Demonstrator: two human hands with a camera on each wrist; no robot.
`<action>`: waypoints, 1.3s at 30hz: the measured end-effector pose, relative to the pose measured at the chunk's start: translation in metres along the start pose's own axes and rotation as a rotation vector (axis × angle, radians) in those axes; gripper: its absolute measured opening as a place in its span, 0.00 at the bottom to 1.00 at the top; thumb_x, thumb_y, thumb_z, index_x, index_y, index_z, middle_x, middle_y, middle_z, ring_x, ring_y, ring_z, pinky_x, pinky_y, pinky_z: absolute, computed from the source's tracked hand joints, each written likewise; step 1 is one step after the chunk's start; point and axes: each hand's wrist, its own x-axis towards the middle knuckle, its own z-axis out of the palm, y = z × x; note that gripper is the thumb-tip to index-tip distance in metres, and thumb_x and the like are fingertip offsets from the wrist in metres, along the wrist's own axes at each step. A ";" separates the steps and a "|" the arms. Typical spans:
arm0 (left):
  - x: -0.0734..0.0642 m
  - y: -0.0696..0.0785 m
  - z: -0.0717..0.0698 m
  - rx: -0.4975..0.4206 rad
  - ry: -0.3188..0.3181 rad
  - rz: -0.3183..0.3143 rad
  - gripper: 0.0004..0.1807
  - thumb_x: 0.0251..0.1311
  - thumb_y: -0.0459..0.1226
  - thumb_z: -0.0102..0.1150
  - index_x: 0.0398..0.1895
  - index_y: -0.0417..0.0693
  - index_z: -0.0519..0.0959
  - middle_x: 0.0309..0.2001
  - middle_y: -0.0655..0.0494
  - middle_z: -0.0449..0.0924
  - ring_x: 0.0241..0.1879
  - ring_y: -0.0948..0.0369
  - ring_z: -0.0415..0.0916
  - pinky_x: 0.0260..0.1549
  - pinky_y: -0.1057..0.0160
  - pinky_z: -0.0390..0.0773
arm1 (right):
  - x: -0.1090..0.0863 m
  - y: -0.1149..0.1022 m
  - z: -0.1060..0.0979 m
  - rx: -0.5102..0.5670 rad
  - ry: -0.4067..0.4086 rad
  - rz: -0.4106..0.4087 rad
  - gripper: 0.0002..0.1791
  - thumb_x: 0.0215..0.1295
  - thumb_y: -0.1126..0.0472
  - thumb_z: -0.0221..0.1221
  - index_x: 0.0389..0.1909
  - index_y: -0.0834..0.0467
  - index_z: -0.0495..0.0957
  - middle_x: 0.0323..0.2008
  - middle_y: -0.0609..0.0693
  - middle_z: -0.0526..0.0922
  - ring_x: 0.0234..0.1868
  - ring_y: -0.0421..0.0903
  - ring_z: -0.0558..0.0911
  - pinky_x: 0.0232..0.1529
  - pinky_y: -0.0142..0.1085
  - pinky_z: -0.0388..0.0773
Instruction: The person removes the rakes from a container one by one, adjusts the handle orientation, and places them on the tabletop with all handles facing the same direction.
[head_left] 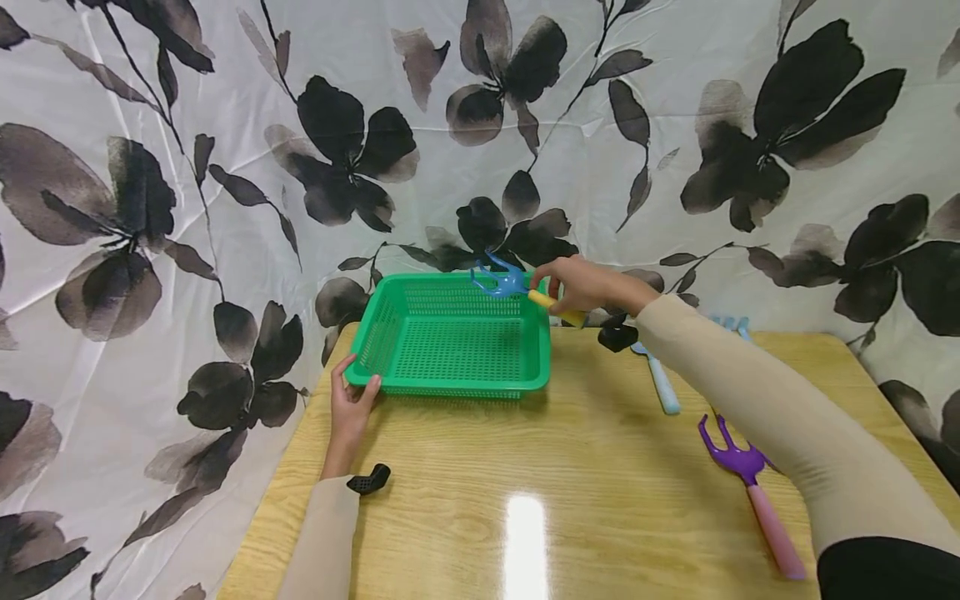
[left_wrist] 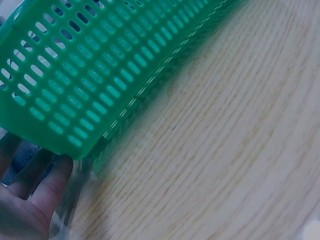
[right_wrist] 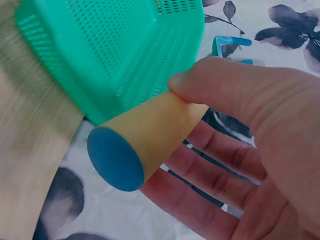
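Note:
A green plastic basket (head_left: 465, 387) with slotted walls sits at the far left of the table. My left hand (head_left: 352, 414) holds its near left corner, the thumb on the front side and the fingers round the left side. My right hand (head_left: 581, 283) pinches the yellow handle (right_wrist: 160, 125) of a small hand rake, thumb on one side and fingers on the other. The rake's blue tined head (head_left: 502, 281) points left over the basket's far right rim. In the right wrist view, the handle's blue end (right_wrist: 116, 159) faces the camera.
A purple hand rake with a pink handle (head_left: 776, 533) lies at the table's right. A light blue-handled tool (head_left: 663, 387) lies farther back, near blue tines (head_left: 731, 323) partly hidden by my right sleeve. Behind the wooden table (head_left: 600, 483) hangs a floral cloth (head_left: 420, 167).

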 end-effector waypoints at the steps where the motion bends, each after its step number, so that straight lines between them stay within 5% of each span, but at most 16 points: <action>1: 0.002 -0.004 -0.001 0.000 0.005 -0.003 0.37 0.73 0.35 0.59 0.80 0.52 0.53 0.72 0.33 0.63 0.69 0.43 0.66 0.50 0.72 0.75 | -0.007 0.003 0.000 0.013 0.004 0.007 0.27 0.66 0.64 0.69 0.65 0.59 0.77 0.45 0.59 0.86 0.31 0.47 0.85 0.35 0.42 0.83; 5: 0.006 -0.013 -0.002 -0.015 0.014 -0.015 0.37 0.74 0.35 0.59 0.80 0.55 0.54 0.72 0.38 0.65 0.66 0.52 0.69 0.52 0.72 0.75 | -0.035 0.017 0.003 0.035 0.038 0.018 0.26 0.65 0.65 0.68 0.64 0.61 0.77 0.43 0.58 0.86 0.29 0.45 0.84 0.33 0.41 0.82; 15: -0.006 0.010 0.003 -0.011 -0.012 -0.010 0.38 0.73 0.35 0.60 0.80 0.48 0.52 0.69 0.30 0.66 0.58 0.62 0.74 0.51 0.71 0.76 | -0.110 0.039 0.020 0.114 0.183 0.108 0.24 0.62 0.66 0.70 0.59 0.63 0.78 0.34 0.52 0.83 0.29 0.44 0.83 0.28 0.39 0.81; 23: -0.004 0.008 0.003 -0.026 -0.007 0.002 0.37 0.73 0.35 0.60 0.79 0.50 0.54 0.70 0.33 0.66 0.66 0.48 0.69 0.51 0.71 0.76 | -0.163 0.050 0.035 0.126 0.244 0.172 0.25 0.61 0.65 0.71 0.58 0.63 0.78 0.35 0.51 0.82 0.30 0.45 0.82 0.27 0.37 0.78; 32: -0.005 0.009 0.003 -0.008 -0.005 -0.047 0.38 0.72 0.37 0.61 0.79 0.51 0.53 0.70 0.37 0.66 0.65 0.53 0.69 0.52 0.71 0.76 | -0.222 0.058 0.077 0.141 0.282 0.251 0.30 0.59 0.62 0.74 0.61 0.64 0.76 0.35 0.48 0.82 0.30 0.43 0.81 0.25 0.35 0.75; 39: 0.007 -0.018 -0.003 -0.021 0.017 -0.027 0.37 0.74 0.36 0.60 0.79 0.57 0.53 0.69 0.39 0.68 0.62 0.59 0.71 0.51 0.71 0.76 | -0.250 0.060 0.115 0.194 0.332 0.343 0.29 0.57 0.60 0.75 0.58 0.63 0.77 0.35 0.48 0.82 0.33 0.44 0.83 0.23 0.34 0.75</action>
